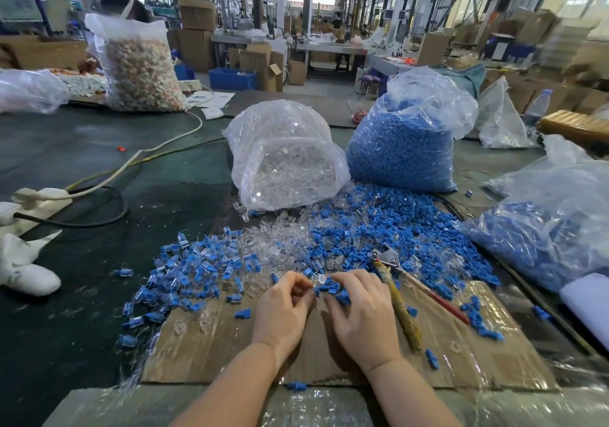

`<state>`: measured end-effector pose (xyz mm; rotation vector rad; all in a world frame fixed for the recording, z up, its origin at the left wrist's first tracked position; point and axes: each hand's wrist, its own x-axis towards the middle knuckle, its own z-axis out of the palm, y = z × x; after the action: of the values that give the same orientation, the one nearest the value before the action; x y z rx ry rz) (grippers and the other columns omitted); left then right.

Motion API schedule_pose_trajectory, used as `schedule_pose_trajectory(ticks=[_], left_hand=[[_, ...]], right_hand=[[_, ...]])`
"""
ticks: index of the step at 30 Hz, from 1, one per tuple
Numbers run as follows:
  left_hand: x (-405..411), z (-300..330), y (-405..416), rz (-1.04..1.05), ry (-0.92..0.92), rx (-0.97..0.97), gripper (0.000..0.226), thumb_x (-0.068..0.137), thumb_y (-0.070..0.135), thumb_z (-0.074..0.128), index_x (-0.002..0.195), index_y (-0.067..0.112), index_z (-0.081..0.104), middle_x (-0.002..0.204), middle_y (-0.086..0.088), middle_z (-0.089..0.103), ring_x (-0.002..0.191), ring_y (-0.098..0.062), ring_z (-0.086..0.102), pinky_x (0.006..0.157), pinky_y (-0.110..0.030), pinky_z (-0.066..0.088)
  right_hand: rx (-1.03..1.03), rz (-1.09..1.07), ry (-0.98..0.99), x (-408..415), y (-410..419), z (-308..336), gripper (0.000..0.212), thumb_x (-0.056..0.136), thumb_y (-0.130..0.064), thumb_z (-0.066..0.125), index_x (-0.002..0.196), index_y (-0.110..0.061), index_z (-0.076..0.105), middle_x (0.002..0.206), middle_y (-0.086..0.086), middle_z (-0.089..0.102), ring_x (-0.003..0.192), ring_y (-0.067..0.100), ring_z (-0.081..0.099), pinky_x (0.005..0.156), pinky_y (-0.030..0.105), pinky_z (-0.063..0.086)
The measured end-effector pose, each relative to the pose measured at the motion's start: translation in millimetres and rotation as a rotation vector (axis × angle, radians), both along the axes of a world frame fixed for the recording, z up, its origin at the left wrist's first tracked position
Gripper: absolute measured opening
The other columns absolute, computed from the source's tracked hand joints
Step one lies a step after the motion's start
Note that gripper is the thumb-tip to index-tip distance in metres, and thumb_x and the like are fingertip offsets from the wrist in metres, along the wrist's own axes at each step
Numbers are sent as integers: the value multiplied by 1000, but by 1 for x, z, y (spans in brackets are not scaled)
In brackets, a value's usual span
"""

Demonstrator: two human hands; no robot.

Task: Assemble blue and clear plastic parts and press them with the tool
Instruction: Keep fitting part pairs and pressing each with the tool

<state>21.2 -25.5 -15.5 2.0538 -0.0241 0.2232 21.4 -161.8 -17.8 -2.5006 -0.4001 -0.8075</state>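
Head view shows both hands close together over a cardboard sheet (pixel 211 337). The left hand (pixel 283 308) pinches a small clear part (pixel 319 278) with curled fingers. The right hand (pixel 361 314) holds several blue parts (pixel 333 290) in its curled fingers, just beside the clear one. The pressing tool (pixel 400 281), with red and wrapped handles, lies on the cardboard right of the right hand. Behind are loose blue and clear parts, a bag of clear parts (pixel 283 159) and a bag of blue parts (pixel 402 149).
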Motion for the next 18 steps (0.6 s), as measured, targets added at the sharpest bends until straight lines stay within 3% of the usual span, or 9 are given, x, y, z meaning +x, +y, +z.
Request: schedule_pose_trajectory(ticks=[4,8,12,14,18], left_hand=[[0,2,-1,10,12,-9,27,87,13,61,78,35,50,80,13,59,75,3,55,66,-1,40],[2,4,-2,21,40,-13,23,87,15,61,79,33,50,80,12,59,76,3,55,64,-5,43],[8,9,-2,39,94,-39,16,87,19,61,82,30,52,83,10,59,79,-2,55,70,-14,44],[9,11,-2,47,120,-58,14,87,19,61,82,29,53,84,9,60,79,-3,55,69,-15,44],[11,15,-2,56,173,-139,11,87,15,61,84,24,55,86,2,61,81,-9,57,68,-16,45]], right_hand=[[-65,-338,97,1,-17,5,29,82,-24,69,107,-12,63,106,9,63,99,28,58,86,42,44],[-262,-686,506,6,-38,12,60,94,-53,29,143,-19,26,142,11,39,130,28,35,106,47,27],[-294,-701,737,11,-49,11,72,92,-62,18,149,-21,5,151,10,27,137,30,25,108,56,16],[-327,-700,735,10,-49,13,70,93,-59,20,149,-20,6,149,9,29,135,30,27,108,56,17],[-441,-676,632,9,-46,18,58,97,-45,31,145,-15,18,136,11,39,124,29,37,101,46,33]])
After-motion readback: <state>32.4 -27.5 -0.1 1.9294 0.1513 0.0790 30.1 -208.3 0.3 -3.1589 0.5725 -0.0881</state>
